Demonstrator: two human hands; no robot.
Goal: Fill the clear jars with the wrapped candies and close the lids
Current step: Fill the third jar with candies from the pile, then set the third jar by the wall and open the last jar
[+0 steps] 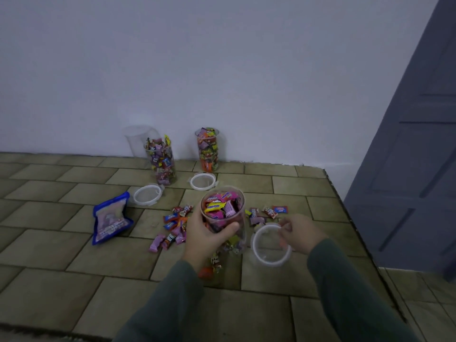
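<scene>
Gripping the candy-filled jar (223,213), the left hand (206,236) curls around it while the right hand (299,234) pinches a lid (271,245).

I see clear, smooth plastic in the jar (223,213) and the lid (271,245), glossy printed foil on the wrapped candies (172,228), a shiny blue plastic pouch (111,218), matt tile-patterned flooring (74,267), a matt painted wall (197,70) and soft green cloth sleeves (345,292).

the left hand (207,233) is gripping a candy-filled jar (223,213) at centre. at its four o'clock, the right hand (299,233) is pinching a clear lid (271,245).
</scene>
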